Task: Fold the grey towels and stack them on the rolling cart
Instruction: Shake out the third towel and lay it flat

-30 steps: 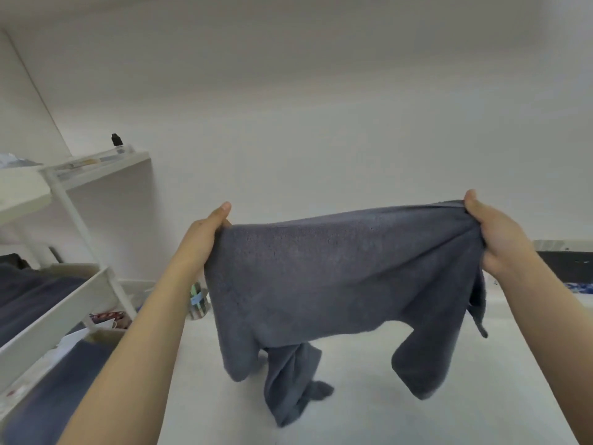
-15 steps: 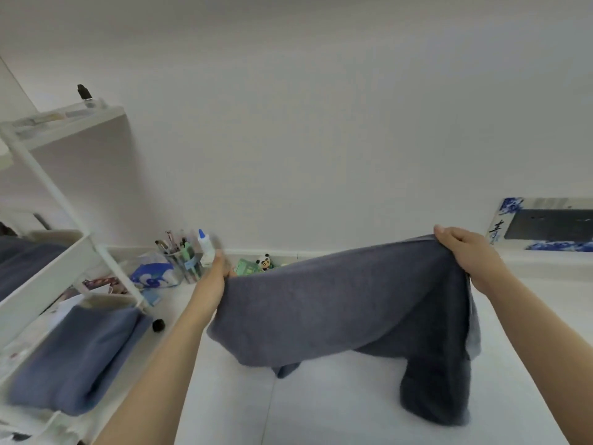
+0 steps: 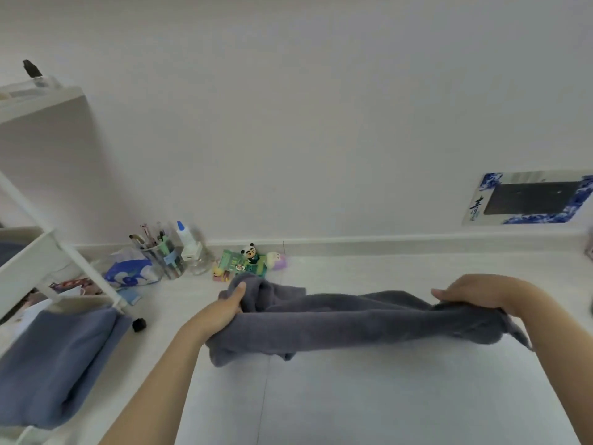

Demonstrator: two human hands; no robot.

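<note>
A dark grey towel (image 3: 353, 326) lies stretched in a long bunched band low over the white surface (image 3: 385, 396). My left hand (image 3: 224, 308) grips its left end, thumb on top of the cloth. My right hand (image 3: 475, 292) holds the right end, fingers curled over the bunched edge. On the left stands the white rolling cart (image 3: 73, 261). A folded grey-blue towel (image 3: 54, 358) lies on its lower shelf, and part of another shows on the shelf above.
Against the wall behind the towel stand a clear cup of pens (image 3: 163, 255), a glue bottle (image 3: 186, 239), a blue-patterned pouch (image 3: 131, 273) and small toy figures (image 3: 253, 261). A blue-framed dark panel (image 3: 532, 197) leans at the right. A cart wheel (image 3: 139, 324) sits near my left forearm.
Both hands have lowered the towel from chest height, where it hung spread out, down to the surface. The view has tilted down, so the cart's lower shelf and desk clutter show.
</note>
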